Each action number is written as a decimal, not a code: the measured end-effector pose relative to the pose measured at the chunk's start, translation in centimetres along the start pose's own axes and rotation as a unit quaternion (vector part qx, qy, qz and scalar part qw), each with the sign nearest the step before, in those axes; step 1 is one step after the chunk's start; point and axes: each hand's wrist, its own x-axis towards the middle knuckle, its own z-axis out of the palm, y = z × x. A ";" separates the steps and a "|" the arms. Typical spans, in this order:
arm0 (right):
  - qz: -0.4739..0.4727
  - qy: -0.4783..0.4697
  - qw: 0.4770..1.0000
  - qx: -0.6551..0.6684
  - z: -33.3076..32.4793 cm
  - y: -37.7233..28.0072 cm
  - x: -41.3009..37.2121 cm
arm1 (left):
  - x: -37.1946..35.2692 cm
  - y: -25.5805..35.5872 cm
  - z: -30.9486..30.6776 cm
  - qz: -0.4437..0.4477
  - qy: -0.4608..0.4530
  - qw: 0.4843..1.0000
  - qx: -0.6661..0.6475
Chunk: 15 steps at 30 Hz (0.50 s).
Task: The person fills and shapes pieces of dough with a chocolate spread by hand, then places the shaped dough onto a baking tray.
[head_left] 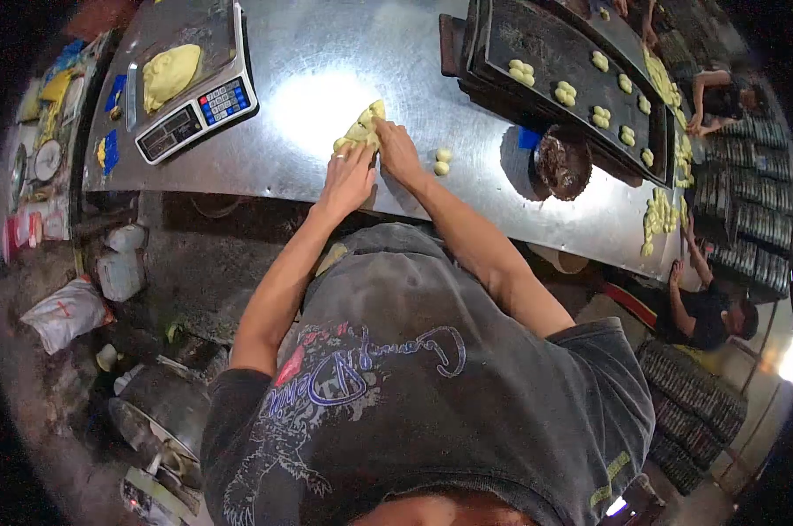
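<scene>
A piece of yellow dough (375, 111) lies on the metal table in front of me, with dark flecks or gaps near its middle. My left hand (350, 177) has its fingers curled over the near, left end of this dough. On the right side, my right hand (398, 152) grips it with fingers bent, and its fingertips are partly hidden. Two small dough balls (443, 161) sit touching each other just right of my right hand. To the left, a digital scale (195, 118) bears a large lump of dough (170, 74).
Dark baking trays (580, 74) holding clusters of dough balls stand at the right. Near them is a brown-coated bowl (563, 162). Dough strips (661, 217) lie at the table's right end. Other people (721, 98) work along the far right side. The table (326, 44) has a front edge close to my body.
</scene>
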 end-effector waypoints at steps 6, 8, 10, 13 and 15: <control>0.072 -0.298 0.943 0.128 -5.3 3.3 -7.2 | 0.4 -3.1 5.3 0.062 0.055 0.990 0.117; 0.167 -0.379 0.885 0.214 -8.5 2.2 -9.9 | 1.3 -2.5 5.0 0.019 -0.006 0.993 0.119; 0.245 -0.321 0.872 0.277 -12.4 -0.1 -11.7 | 2.9 0.5 2.2 -0.042 -0.103 0.986 0.122; 0.263 -0.110 0.834 0.472 -15.1 -2.5 -11.8 | 5.4 4.4 3.4 -0.055 -0.084 0.963 -0.248; 0.174 0.089 0.840 0.506 -15.8 -4.7 -10.7 | 6.6 11.0 1.1 -0.081 -0.040 0.837 -0.539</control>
